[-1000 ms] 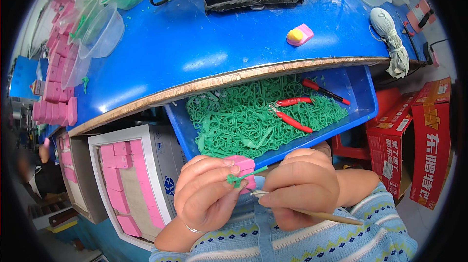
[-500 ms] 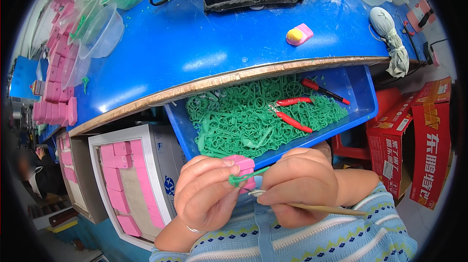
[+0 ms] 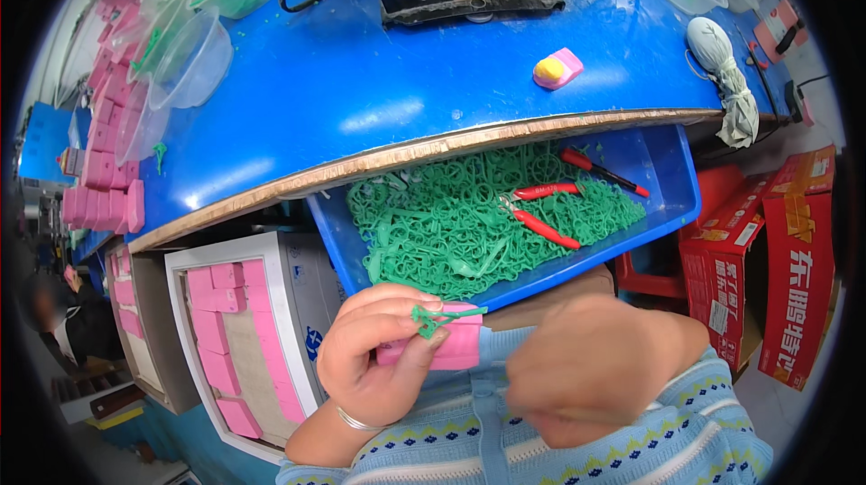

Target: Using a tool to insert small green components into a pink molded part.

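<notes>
My left hand [image 3: 374, 372] is closed around a pink block [image 3: 458, 351], held low over my lap at the near edge of the tray. Thumb and fingertips of the same hand pinch a small green branching piece [image 3: 426, 318] with a thin stem pointing right, just above the block. To the right, my right hand [image 3: 577, 368] is smeared by motion and its fingers do not show clearly; whatever it may hold is hidden. Beyond both hands lies a blue tray [image 3: 683, 169] heaped with green curly pieces [image 3: 424, 223]. Red-handled pliers [image 3: 546, 228] rest on the heap.
A red-and-black pen [image 3: 603, 171] lies in the tray. On the blue table [image 3: 361, 79] sit a pink block with a yellow top [image 3: 557, 70], a wrapped white bundle [image 3: 722, 74] and clear bowls [image 3: 191, 61]. A box of pink blocks [image 3: 209, 332] stands left, red cartons [image 3: 798, 268] right.
My right hand has moved slightly right and down, away from the block; the wooden stick it held no longer shows. In my left hand, the block has tilted and the green piece has moved up.
</notes>
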A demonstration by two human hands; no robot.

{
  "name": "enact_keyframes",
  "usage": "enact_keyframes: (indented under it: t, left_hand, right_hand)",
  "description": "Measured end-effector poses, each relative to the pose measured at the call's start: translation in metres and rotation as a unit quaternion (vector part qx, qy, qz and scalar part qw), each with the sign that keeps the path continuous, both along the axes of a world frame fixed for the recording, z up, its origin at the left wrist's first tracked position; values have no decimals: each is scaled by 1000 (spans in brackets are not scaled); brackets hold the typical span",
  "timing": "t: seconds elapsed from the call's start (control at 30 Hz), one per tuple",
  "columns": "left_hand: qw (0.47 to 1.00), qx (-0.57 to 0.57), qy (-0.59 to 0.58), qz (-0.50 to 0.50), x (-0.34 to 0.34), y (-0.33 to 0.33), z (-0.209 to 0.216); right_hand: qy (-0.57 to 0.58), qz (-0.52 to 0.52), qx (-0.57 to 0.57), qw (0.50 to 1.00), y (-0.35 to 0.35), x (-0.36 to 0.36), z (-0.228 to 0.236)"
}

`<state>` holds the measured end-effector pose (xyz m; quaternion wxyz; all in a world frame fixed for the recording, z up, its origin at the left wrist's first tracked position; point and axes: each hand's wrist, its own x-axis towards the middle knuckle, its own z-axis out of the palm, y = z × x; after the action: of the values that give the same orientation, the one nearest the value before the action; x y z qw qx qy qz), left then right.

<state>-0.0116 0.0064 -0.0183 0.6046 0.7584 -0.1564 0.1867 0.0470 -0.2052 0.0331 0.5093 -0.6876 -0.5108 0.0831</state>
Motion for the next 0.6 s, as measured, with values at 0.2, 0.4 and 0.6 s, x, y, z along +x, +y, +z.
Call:
enact_keyframes:
  t: [0.2, 0.4, 0.6]
  left_hand:
    - [974, -196, 110, -36, -2, -2, 4]
    - [990, -108, 73, -55, 5, 0, 15]
    - [998, -12, 30, -61, 10, 0, 23]
  right_hand:
    - [262, 312, 131, 904, -7, 5, -6]
    - [23, -190, -27, 981, 8, 6, 2]
    - [-125, -200, -6, 972, 19, 7, -4]
